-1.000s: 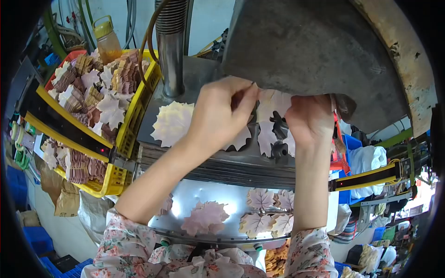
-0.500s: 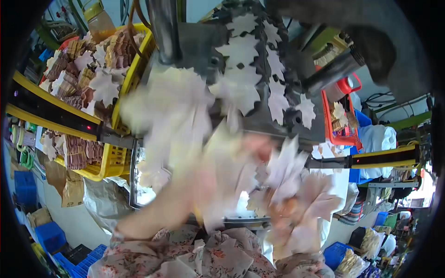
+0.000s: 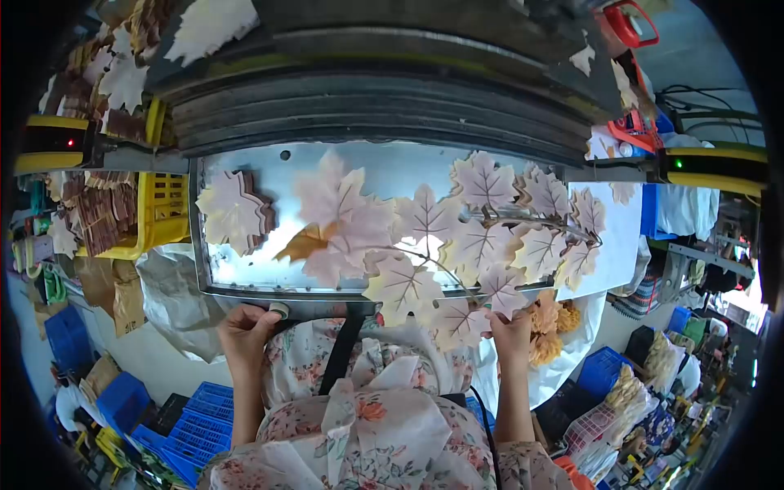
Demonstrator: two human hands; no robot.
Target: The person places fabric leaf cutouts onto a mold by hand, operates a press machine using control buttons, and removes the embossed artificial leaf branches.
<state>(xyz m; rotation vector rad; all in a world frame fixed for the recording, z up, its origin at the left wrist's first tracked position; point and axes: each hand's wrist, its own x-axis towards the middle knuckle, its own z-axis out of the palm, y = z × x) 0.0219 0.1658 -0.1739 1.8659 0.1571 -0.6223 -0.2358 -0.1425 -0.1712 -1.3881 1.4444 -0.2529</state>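
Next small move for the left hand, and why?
Probably a thumb press on the green button: the left hand has its thumb right at it, and both it and the right hand are away from the dark stacked plates.

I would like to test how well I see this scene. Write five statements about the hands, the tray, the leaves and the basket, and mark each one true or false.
1. The left hand is at a green button by the front edge of the metal tray. True.
2. The right hand is inside the yellow basket. False: the right hand is near the tray's front edge, beside the veined leaves.
3. The yellow basket is on the left side of the tray. True.
4. All the veined leaves lie fully inside the tray. False: some reach past its front edge.
5. The orange ruffled pieces are left of the left hand. False: they are right of the right hand.
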